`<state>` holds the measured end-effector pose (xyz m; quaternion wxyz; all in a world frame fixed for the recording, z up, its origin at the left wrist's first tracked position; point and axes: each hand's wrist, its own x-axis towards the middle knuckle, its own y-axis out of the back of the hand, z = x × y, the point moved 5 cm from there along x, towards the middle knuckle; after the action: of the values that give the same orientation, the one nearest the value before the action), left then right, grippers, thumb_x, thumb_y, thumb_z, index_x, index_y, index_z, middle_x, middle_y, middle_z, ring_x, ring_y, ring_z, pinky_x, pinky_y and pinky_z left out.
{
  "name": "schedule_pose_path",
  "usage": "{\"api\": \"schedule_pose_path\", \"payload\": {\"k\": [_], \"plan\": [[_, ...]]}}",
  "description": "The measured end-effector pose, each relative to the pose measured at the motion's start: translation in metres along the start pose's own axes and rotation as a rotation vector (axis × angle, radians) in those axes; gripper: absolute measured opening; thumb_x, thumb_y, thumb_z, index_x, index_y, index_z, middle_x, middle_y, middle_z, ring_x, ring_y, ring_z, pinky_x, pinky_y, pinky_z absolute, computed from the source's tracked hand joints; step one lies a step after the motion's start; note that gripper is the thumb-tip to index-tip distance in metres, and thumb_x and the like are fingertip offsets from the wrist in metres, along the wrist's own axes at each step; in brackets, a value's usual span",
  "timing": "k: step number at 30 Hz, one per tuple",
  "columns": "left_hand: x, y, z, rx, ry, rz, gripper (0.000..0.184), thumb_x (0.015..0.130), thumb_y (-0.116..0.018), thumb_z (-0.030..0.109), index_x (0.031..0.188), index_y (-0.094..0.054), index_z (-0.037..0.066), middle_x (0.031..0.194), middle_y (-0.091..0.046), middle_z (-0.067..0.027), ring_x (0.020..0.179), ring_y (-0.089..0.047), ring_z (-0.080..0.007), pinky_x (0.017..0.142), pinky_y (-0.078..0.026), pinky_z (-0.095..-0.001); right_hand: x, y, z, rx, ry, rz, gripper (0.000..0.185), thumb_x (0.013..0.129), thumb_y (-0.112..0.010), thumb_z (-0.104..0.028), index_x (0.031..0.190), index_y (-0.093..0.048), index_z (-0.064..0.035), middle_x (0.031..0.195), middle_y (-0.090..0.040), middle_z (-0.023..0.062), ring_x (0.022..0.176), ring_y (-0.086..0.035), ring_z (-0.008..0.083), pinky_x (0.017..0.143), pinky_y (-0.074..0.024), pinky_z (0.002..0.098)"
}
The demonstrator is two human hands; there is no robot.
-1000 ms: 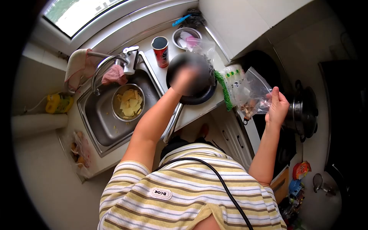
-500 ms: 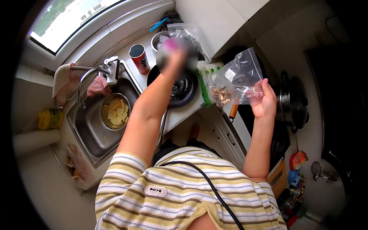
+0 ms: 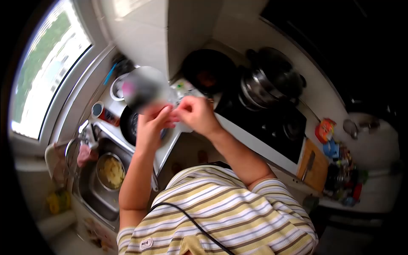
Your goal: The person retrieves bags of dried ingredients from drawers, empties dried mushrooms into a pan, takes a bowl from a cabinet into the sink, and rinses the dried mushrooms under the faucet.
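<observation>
My left hand [image 3: 154, 122] and my right hand [image 3: 196, 114] meet above the counter corner, fingers bent and pinched. Between and behind the fingertips is a faint edge of clear plastic bag [image 3: 173, 94], mostly lost in blur. What my left fingers pinch is too small to tell. Behind my left hand lies a dark frying pan [image 3: 127, 123], partly covered. A smeared grey patch hides the space above my left hand, beside a metal bowl [image 3: 115, 90]. A red can [image 3: 111, 118] stands left of the pan.
A sink [image 3: 91, 197] holds a metal bowl of pale slices [image 3: 112, 171]. To the right are a black wok [image 3: 207, 68], a steel pot [image 3: 255, 87] and a black stove [image 3: 272, 127]. A wooden board [image 3: 313, 165] leans near bottles. A window [image 3: 46, 63] is at upper left.
The view has swung toward the stove. My right hand has come across to my left hand, which has drawn back from the bowl area. The bag no longer hangs spread out in sight.
</observation>
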<state>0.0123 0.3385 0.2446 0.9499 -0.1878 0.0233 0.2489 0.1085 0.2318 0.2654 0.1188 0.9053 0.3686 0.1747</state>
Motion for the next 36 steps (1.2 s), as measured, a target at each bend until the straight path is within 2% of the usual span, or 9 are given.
{"api": "schedule_pose_path", "payload": {"k": [5, 11, 12, 13, 16, 18, 29, 35, 36], "plan": [[-0.008, -0.017, -0.018, 0.108, 0.068, 0.007, 0.016, 0.086, -0.060, 0.015, 0.090, -0.060, 0.000, 0.075, -0.063, -0.0080, 0.059, -0.062, -0.0125, 0.053, -0.052, -0.0209, -0.022, 0.007, 0.013, 0.068, 0.014, -0.055, 0.012, 0.072, -0.068, -0.005, 0.068, -0.058, -0.0013, 0.058, -0.058, 0.0039, 0.055, -0.051, 0.0069, 0.050, -0.0411, 0.0253], [-0.016, -0.033, -0.025, -0.027, 0.247, -0.060, 0.018, 0.085, -0.064, 0.019, 0.084, -0.060, 0.002, 0.070, -0.061, -0.0044, 0.058, -0.061, -0.0122, 0.051, -0.052, -0.0224, -0.038, 0.022, 0.010, 0.273, -0.201, -0.233, 0.022, 0.073, -0.077, -0.014, 0.067, -0.059, -0.0024, 0.062, -0.059, -0.0005, 0.059, -0.051, 0.0038, 0.054, -0.0422, 0.0211], [-0.019, -0.035, -0.023, -0.024, 0.252, -0.084, 0.019, 0.085, -0.063, 0.021, 0.084, -0.060, 0.002, 0.070, -0.061, -0.0041, 0.058, -0.061, -0.0122, 0.051, -0.052, -0.0223, -0.039, 0.022, 0.013, 0.299, -0.215, -0.268, 0.022, 0.073, -0.077, -0.014, 0.068, -0.059, -0.0014, 0.064, -0.060, 0.0007, 0.059, -0.052, 0.0048, 0.055, -0.0429, 0.0215], [-0.020, -0.036, -0.021, 0.040, 0.241, -0.081, 0.017, 0.085, -0.063, 0.019, 0.083, -0.060, 0.002, 0.070, -0.061, -0.0041, 0.059, -0.062, -0.0121, 0.050, -0.052, -0.0220, -0.039, 0.021, 0.014, 0.300, -0.230, -0.307, 0.014, 0.073, -0.073, -0.004, 0.071, -0.060, -0.0033, 0.067, -0.060, -0.0003, 0.060, -0.052, 0.0046, 0.056, -0.0414, 0.0192], [-0.024, -0.027, -0.026, 0.082, 0.206, -0.004, 0.015, 0.084, -0.064, 0.016, 0.083, -0.060, 0.001, 0.070, -0.061, -0.0041, 0.059, -0.062, -0.0121, 0.051, -0.052, -0.0219, -0.038, 0.013, 0.012, 0.290, -0.240, -0.369, 0.017, 0.074, -0.074, -0.009, 0.068, -0.059, -0.0020, 0.065, -0.060, 0.0008, 0.060, -0.052, 0.0051, 0.056, -0.0430, 0.0210], [-0.028, -0.020, -0.027, 0.037, 0.157, 0.023, 0.014, 0.084, -0.065, 0.015, 0.083, -0.060, 0.001, 0.071, -0.062, -0.0045, 0.059, -0.062, -0.0120, 0.053, -0.052, -0.0223, -0.037, 0.005, 0.017, 0.549, -0.250, -0.332, 0.014, 0.075, -0.071, -0.005, 0.068, -0.059, -0.0022, 0.065, -0.059, 0.0004, 0.060, -0.052, 0.0050, 0.056, -0.0424, 0.0206], [-0.056, 0.002, -0.030, 0.151, 0.153, 0.174, 0.015, 0.083, -0.066, 0.013, 0.085, -0.062, -0.001, 0.075, -0.063, -0.0061, 0.066, -0.063, -0.0133, 0.057, -0.054, -0.0250, -0.039, -0.020, 0.019, 0.214, -0.142, -0.508, 0.015, 0.073, -0.073, -0.009, 0.069, -0.061, -0.0014, 0.064, -0.059, -0.0003, 0.059, -0.051, 0.0054, 0.055, -0.0407, 0.0216], [-0.058, 0.000, -0.031, 0.036, 0.062, 0.156, 0.013, 0.087, -0.061, 0.010, 0.084, -0.060, -0.002, 0.073, -0.063, -0.0083, 0.063, -0.063, -0.0149, 0.058, -0.052, -0.0256, -0.043, -0.028, 0.018, 0.699, -0.274, -0.482, 0.016, 0.076, -0.071, -0.010, 0.068, -0.060, -0.0009, 0.064, -0.059, -0.0007, 0.058, -0.050, 0.0053, 0.055, -0.0412, 0.0211], [-0.059, -0.004, -0.029, 0.050, 0.065, 0.126, 0.015, 0.090, -0.058, 0.014, 0.082, -0.056, 0.001, 0.072, -0.062, -0.0053, 0.065, -0.062, -0.0125, 0.060, -0.052, -0.0241, -0.043, -0.027, 0.022, 0.762, -0.355, -0.462, 0.016, 0.077, -0.070, -0.009, 0.068, -0.059, -0.0009, 0.064, -0.059, -0.0006, 0.058, -0.050, 0.0051, 0.055, -0.0413, 0.0207]]}}
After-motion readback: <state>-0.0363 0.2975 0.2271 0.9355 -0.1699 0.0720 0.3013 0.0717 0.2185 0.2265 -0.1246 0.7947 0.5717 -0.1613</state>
